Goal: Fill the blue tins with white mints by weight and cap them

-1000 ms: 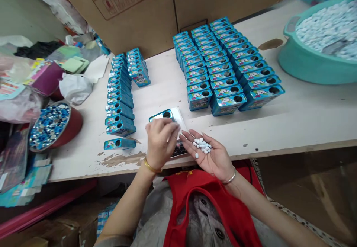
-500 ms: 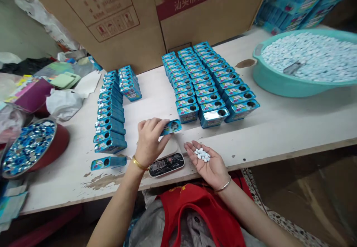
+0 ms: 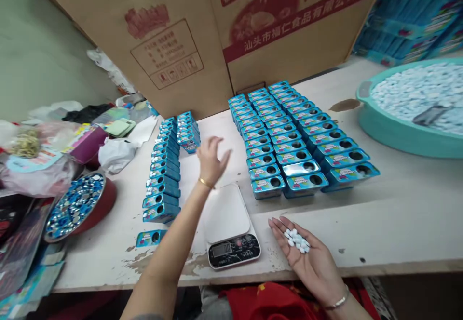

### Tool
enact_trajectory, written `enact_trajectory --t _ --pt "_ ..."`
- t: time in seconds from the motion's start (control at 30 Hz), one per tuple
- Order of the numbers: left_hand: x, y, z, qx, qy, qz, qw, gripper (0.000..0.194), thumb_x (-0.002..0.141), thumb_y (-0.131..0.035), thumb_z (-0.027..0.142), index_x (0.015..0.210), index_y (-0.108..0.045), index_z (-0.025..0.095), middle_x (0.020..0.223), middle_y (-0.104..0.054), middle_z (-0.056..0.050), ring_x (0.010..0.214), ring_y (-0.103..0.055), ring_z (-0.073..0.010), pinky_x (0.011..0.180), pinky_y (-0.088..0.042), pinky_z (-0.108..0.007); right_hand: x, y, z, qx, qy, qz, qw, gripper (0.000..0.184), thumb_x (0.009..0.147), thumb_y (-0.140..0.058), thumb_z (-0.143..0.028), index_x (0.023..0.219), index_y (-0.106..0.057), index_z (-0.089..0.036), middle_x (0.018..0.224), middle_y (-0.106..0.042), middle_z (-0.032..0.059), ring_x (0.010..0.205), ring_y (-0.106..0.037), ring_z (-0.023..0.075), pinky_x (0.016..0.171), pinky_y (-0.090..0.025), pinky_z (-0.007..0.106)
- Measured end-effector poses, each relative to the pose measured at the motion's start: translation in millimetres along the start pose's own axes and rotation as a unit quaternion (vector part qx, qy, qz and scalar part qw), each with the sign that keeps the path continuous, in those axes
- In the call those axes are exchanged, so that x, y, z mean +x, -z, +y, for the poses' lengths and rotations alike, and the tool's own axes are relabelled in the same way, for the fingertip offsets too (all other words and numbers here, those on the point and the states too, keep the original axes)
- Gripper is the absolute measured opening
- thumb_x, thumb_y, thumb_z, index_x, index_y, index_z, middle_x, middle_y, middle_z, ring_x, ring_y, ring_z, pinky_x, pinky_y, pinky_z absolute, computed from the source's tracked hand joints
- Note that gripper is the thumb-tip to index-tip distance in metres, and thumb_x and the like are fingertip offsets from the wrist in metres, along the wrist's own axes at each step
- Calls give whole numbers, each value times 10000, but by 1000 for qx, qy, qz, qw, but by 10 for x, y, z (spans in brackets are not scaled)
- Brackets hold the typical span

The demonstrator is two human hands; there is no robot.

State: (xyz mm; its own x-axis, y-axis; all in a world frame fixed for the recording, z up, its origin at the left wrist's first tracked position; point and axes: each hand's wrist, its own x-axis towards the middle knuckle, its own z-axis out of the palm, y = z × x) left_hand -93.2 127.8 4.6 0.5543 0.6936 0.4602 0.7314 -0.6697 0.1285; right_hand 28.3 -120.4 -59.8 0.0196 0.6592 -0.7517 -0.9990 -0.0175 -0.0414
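Observation:
My left hand (image 3: 212, 162) is slightly blurred, raised above the table beyond the kitchen scale (image 3: 227, 219), fingers apart with nothing in them. The scale's white plate is bare and its display looks like 0.0. My right hand (image 3: 314, 267) is palm up at the table's front edge, right of the scale. A small heap of whitish candies (image 3: 297, 241) lies in that palm. To the right of my left hand stand three rows of blue candy tins (image 3: 267, 187) with round holes on top. Left of it are two more rows of tins (image 3: 162, 175), many holes showing white candies.
A single tin (image 3: 150, 238) lies at the front left. A red bowl (image 3: 103, 204) holds shiny blue and silver pieces. At right stands a turquoise tub (image 3: 408, 139) full of candies with a metal scoop (image 3: 430, 116). A large carton (image 3: 181, 16) backs the table.
My left hand has let go of the tin it held above the scale and moved away from the plate. The view has shifted. The right hand still cups the candies.

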Motion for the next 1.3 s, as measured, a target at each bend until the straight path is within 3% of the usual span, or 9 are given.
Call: enact_trajectory --t 0.1,0.17,0.33,0.47,0.67,0.83,1.03,1.17,1.3 --pt "344 13 -606 99 179 -16 979 325 820 -532 267 1118 -531 138 1267 -456 -197 1184 -398 -363 918 -319 -528 2 -21 -9 5 -7 10 1000 250 820 -451 -27 927 -671 -73 1000 -716 171 998 -668 244 819 -587 305" --pt "473 -5 -898 138 223 -68 963 285 775 -568 213 1048 -561 131 1300 -430 -213 1202 -370 -378 924 -303 -544 4 -33 -12 4 -8 12 1000 258 819 -446 -19 934 -671 -70 1000 -716 175 992 -670 248 813 -590 309" --pt "487 60 -1050 139 130 -146 971 66 776 -605 198 808 -570 152 1293 -471 -143 1233 -334 -327 1005 -246 -538 23 -68 -32 1 4 12 1000 243 811 -462 -25 940 -666 -58 1003 -714 179 1011 -659 260 825 -586 312" --pt "300 459 -718 130 43 -203 969 144 883 -504 248 793 -548 144 1054 -565 -80 1046 -480 -233 999 -292 -473 -13 -91 -47 -4 -1 -2 1000 250 832 -452 -58 982 -651 -56 1047 -700 181 1083 -620 267 862 -569 318" --pt "-354 1053 97 127 -67 -306 941 168 861 -559 289 782 -583 143 940 -578 -73 806 -550 -188 713 -427 -316 -137 -136 32 -42 -39 -47 997 263 880 -415 -113 1006 -641 -67 1077 -695 163 1134 -588 259 884 -556 317" --pt "-734 969 428 128 -100 -340 926 123 845 -580 262 812 -609 146 915 -591 -85 830 -578 -210 692 -451 -328 -225 -109 124 -64 -50 -69 994 285 896 -387 -121 1005 -643 -62 1081 -695 164 1124 -598 250 915 -537 325" --pt "-931 1028 679 50 -97 -238 965 206 846 -577 346 966 -544 182 1092 -566 -88 967 -546 -247 805 -473 -408 -336 -48 219 -85 -78 -89 989 308 922 -368 -161 997 -652 -68 1059 -705 154 1061 -642 220 903 -537 318" --pt "-1363 910 1133 -88 -152 -304 936 233 868 -530 296 1074 -509 191 998 -568 -67 868 -555 -198 725 -506 -331 -362 7 288 -69 -111 -113 985 360 954 -348 -277 889 -670 -129 827 -744 72 776 -711 151 786 -575 283" --pt "-1745 637 1431 -75 -125 -334 931 228 899 -452 247 1107 -502 170 1054 -522 -97 861 -544 -193 651 -508 -295 -360 132 316 -86 -132 -127 979 358 940 -360 -332 971 -670 -154 928 -740 81 925 -690 187 884 -540 364"
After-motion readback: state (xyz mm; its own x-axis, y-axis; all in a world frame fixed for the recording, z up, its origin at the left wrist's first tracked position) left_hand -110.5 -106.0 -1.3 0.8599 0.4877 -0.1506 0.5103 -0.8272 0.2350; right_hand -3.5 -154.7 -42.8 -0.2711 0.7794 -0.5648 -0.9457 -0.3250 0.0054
